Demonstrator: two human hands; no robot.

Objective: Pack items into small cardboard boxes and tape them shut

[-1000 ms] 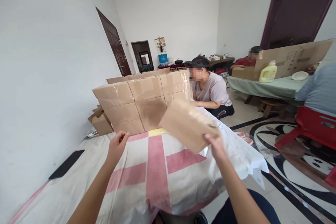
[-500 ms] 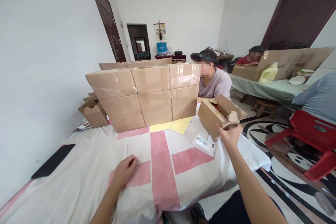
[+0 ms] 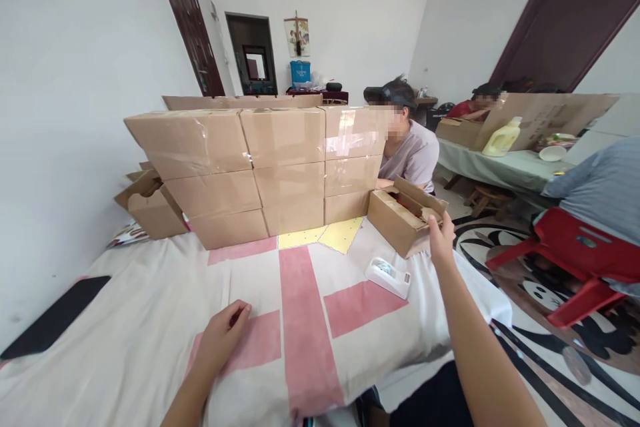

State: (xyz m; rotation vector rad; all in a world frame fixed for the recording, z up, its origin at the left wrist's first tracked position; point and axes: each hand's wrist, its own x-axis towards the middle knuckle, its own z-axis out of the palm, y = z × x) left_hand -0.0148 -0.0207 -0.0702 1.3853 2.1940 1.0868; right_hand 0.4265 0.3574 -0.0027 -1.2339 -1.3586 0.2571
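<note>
At the right end of the table stands an open cardboard box (image 3: pixel 395 223) with its flaps up; the contents are mostly hidden by its walls. My right hand (image 3: pixel 441 239) grips the near right corner of this box by its torn flap. My left hand (image 3: pixel 227 328) rests on the tablecloth (image 3: pixel 305 307) with its fingers curled together and nothing visible in them. Between the hands, closer to the box, lies a small white device (image 3: pixel 389 277) with a display.
A taped wall of stacked cardboard boxes (image 3: pixel 287 173) spans the table's far side. Another open box (image 3: pixel 157 210) stands left of it, and a black flat object (image 3: pixel 57 313) lies at the left edge. Behind the wall sits a person (image 3: pixel 415 153). A red chair (image 3: pixel 570 260) is at right.
The right-hand box has been lowered and levelled onto the table, and my right hand has shifted up its near corner. My left hand stays on the cloth. The camera view has shifted slightly.
</note>
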